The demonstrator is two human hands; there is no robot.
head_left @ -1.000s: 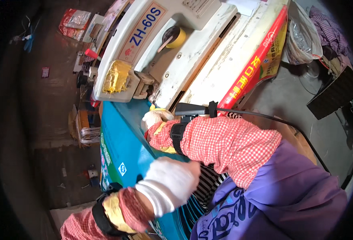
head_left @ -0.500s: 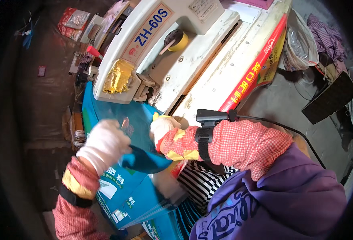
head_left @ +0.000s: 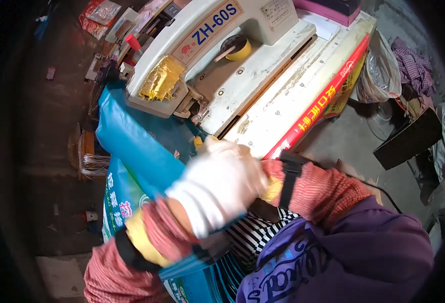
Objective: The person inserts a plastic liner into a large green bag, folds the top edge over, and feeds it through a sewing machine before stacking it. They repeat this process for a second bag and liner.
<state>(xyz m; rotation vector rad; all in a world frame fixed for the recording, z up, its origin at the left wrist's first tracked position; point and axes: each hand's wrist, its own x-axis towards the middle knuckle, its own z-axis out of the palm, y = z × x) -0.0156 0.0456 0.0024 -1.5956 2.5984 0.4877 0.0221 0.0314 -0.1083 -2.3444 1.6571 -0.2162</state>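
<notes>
My left hand (head_left: pixel 207 187), in a white glove, is smeared by motion and crosses over my right hand, above a blue printed plastic sack (head_left: pixel 136 136). My right hand (head_left: pixel 232 147) is mostly covered by the left; only some pale glove and a bit of yellow show at the edge of the machine bed, so its fingers are hidden. The blue sack lies folded at the head of a large white sewing machine (head_left: pixel 202 38) and hangs down on the left. More blue sacks (head_left: pixel 222 278) are layered by my lap. Whether either hand grips the sack cannot be seen.
A yellow tape roll (head_left: pixel 240 49) with a stick in it sits on the machine bed. A white worktable (head_left: pixel 278 96) with a red printed edge runs to the right. Beyond it are a white bag (head_left: pixel 379 70) and a dark board (head_left: pixel 408 139). A pink box (head_left: pixel 328 12) stands at the back.
My left hand has swung right, from over the sack to across my right hand. The sack's left part has folded over and shifted. The view has turned slightly.
</notes>
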